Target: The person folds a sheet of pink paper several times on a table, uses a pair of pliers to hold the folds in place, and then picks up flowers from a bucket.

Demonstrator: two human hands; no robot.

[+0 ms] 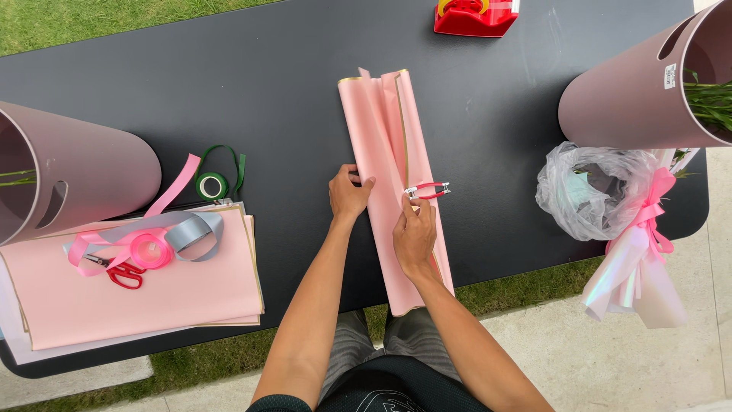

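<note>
As seen from the head camera, a long folded bundle of pink wrapping paper (393, 175) with a gold edge lies lengthwise on the black table (274, 91), its near end hanging just over the table's front edge. The left hand (348, 192) rests on the paper's left edge near its middle, fingers curled and thumb on top, pinching the fold. The right hand (414, 233) lies on the paper just beside the left one, its fingers partly closed and its fingertips pressing the sheet close to a small pink and white stapler (428, 190); whether the fingers actually grip the stapler cannot be told. The stapler sits at the paper's right edge, its nose pointing right over the table. To the left, a stack of flat pink sheets (145, 297) carries pink ribbon (149, 248), grey ribbon (191, 233) and red-handled scissors (120, 273), with a roll of green tape (212, 185) just behind it. Two mauve cylindrical boxes lie on their sides, one at far left (84, 172) and one at far right (633, 91). A red tape dispenser (474, 15) stands at the table's far edge, and a crumpled clear plastic bag (591, 191) with a pink-bowed bouquet wrap (637, 267) lies at the right.
</note>
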